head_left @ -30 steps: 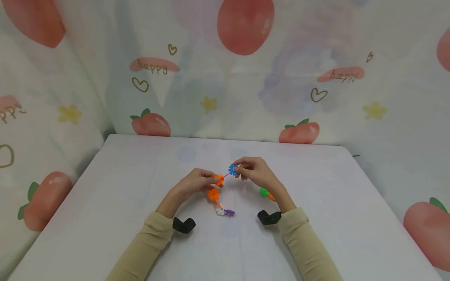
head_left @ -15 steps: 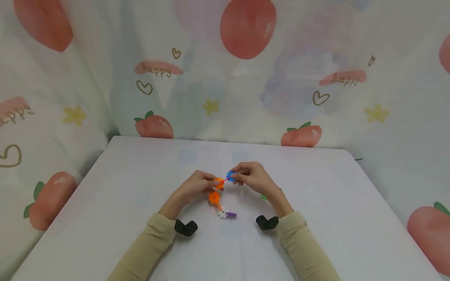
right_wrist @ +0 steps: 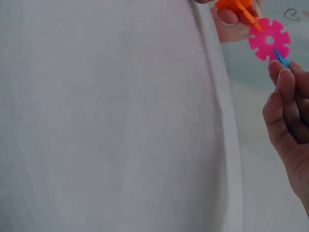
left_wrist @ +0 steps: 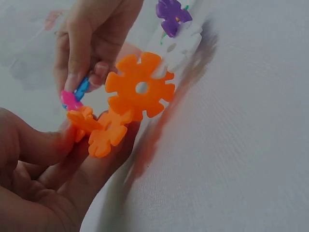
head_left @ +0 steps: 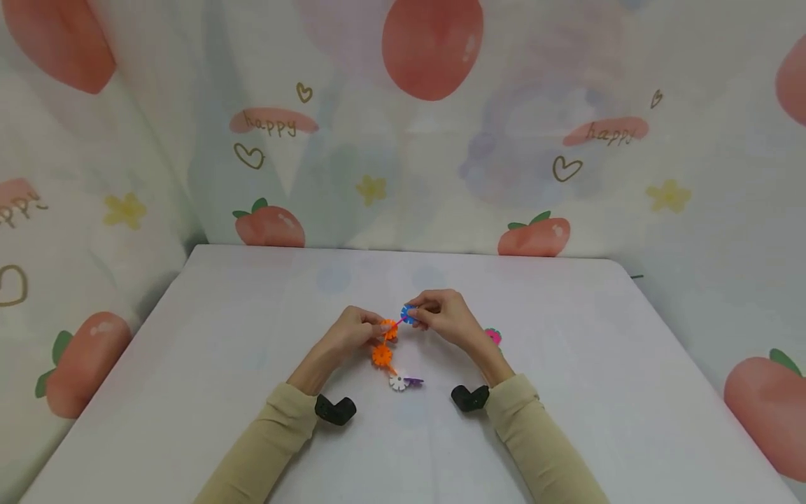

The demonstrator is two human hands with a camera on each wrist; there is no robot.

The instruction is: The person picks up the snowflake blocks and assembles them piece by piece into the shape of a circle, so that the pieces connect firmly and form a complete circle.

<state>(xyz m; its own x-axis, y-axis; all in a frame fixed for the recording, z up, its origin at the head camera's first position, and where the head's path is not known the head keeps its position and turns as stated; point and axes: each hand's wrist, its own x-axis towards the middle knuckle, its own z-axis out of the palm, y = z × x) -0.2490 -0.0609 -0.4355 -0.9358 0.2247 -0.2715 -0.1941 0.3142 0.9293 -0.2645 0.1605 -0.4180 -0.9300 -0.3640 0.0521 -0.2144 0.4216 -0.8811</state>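
A chain of slotted plastic snowflake discs runs between the hands. My left hand [head_left: 354, 327] pinches an orange disc [head_left: 392, 331] with thumb and fingers. Across from it my right hand [head_left: 448, 315] pinches a blue disc [head_left: 406, 313], slotted into a pink disc [right_wrist: 280, 38] that meets the orange part of the chain. Another orange disc [left_wrist: 126, 86] hangs below the left fingers. From there the chain runs to a white disc [head_left: 398, 383] and a purple disc [head_left: 414, 382], low over the table. In the right wrist view, the blue disc is mostly covered by fingertips.
A loose pink disc [head_left: 494, 337] with a green edge beside it shows behind the right wrist, which hides part of that spot. The table [head_left: 252, 294] has a white cloth. Printed curtains [head_left: 428, 175] stand along its back and sides. Black wrist mounts [head_left: 336, 410] sit at both cuffs.
The right hand has moved slightly down and left with the blue disc, closer to the left hand. Its forearm now covers the green and orange pieces, while a pink one shows behind it.
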